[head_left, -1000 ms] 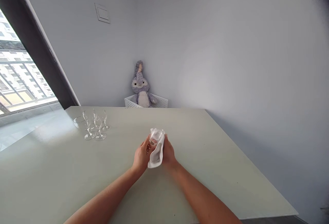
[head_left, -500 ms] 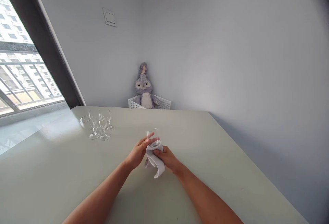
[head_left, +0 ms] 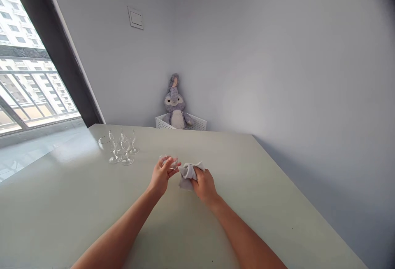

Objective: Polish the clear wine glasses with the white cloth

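My left hand grips a small clear glass by its fingertips, just above the pale table. Right beside it, my right hand is closed on a crumpled white cloth. The cloth and the glass are now apart by a small gap. Both forearms reach in from the bottom edge.
Several clear stemmed glasses stand grouped at the table's far left. Behind the table's far edge a grey plush toy sits in a white perforated basket against the wall. A window with a dark frame is at the left.
The cloth was wrapped round the glass between both hands. Now my left hand has drawn the glass out to the left, and my right hand keeps the bunched cloth.
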`<action>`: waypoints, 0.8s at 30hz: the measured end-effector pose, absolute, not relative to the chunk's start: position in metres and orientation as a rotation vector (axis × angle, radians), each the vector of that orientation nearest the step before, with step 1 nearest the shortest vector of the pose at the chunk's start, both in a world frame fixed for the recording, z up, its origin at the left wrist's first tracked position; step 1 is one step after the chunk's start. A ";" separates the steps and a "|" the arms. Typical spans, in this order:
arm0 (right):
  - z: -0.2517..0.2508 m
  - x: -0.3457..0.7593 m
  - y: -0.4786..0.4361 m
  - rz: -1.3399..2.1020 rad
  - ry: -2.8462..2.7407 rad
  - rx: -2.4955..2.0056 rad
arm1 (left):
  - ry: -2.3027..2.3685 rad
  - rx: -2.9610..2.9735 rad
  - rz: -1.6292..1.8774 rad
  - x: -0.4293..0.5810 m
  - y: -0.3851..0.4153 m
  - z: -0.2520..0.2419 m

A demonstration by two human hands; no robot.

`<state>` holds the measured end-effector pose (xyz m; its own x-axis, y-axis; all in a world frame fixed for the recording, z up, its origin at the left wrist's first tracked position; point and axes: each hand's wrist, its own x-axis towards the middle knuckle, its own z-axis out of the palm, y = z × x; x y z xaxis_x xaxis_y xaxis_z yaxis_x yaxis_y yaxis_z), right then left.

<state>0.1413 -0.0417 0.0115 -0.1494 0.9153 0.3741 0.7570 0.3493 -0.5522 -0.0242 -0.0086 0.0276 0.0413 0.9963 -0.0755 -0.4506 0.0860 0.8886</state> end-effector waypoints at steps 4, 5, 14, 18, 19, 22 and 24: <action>0.008 0.138 -0.044 0.366 -2.064 -1.455 | 0.789 0.760 1.518 -0.037 0.001 0.033; 0.008 0.136 -0.046 0.385 -2.136 -1.410 | 0.774 0.764 1.562 -0.039 0.003 0.035; 0.017 0.134 -0.057 0.341 -2.027 -1.248 | 0.755 0.921 1.645 -0.030 -0.004 0.034; 0.018 0.140 -0.052 0.027 -1.886 -1.386 | 0.778 1.158 1.595 -0.014 -0.019 0.027; 0.016 0.139 -0.052 -0.034 -1.912 -1.401 | 0.756 1.228 1.561 -0.009 -0.023 0.024; 0.010 0.135 -0.049 -0.128 -2.011 -1.430 | 0.666 1.431 1.451 0.003 -0.036 0.015; 0.006 0.139 -0.043 -0.084 -2.018 -1.452 | 0.671 1.577 1.387 0.008 -0.040 0.009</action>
<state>0.1387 -0.0434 0.0055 -0.1823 0.8288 0.5291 0.8699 0.3868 -0.3061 0.0078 -0.0401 0.0088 0.2221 0.8534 0.4715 -0.1600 -0.4451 0.8811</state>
